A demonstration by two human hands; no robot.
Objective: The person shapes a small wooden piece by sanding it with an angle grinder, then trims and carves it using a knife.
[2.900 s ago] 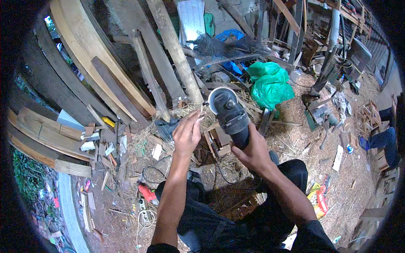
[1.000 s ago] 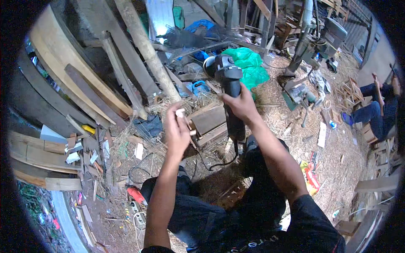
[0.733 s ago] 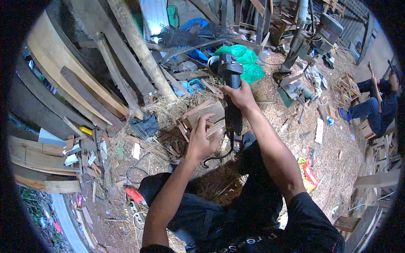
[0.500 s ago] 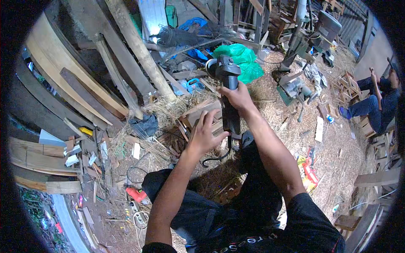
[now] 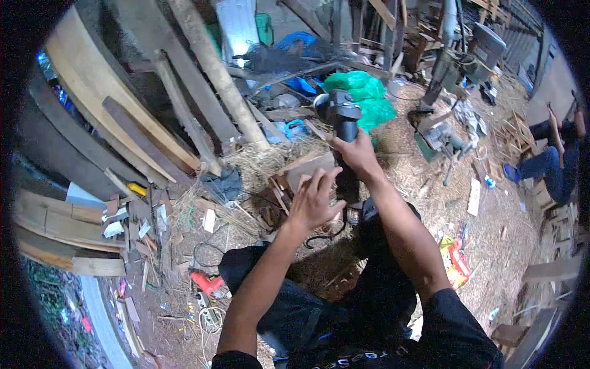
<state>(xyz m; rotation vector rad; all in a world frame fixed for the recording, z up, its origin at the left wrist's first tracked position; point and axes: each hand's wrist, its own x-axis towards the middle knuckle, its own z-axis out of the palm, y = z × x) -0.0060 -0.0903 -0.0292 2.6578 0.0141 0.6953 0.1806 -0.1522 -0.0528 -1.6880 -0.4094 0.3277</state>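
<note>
My right hand [image 5: 358, 157] is wrapped round the body of a black angle grinder [image 5: 345, 129], held upright with its head and disc pointing away from me. A black cord hangs from the grinder's lower end. My left hand [image 5: 314, 200] is just left of the grinder, its fingers apart and bent, with nothing seen in them. Behind that hand stands a small wooden piece like a box [image 5: 310, 169], partly hidden by my fingers. Whether the fingertips touch the wood or the grinder is unclear.
A green plastic bag [image 5: 369, 101] lies beyond the grinder. Long boards [image 5: 101, 80] lean at the left. A red power tool [image 5: 207, 282] and a power strip lie by my leg. A machine [image 5: 452, 138] stands at the right, and another person [image 5: 550, 166] sits at the far right.
The grinder has turned upright and moved away from my left hand. Small pale pieces seen earlier in my left hand no longer show, and its fingers have spread. The view has shifted slightly.
</note>
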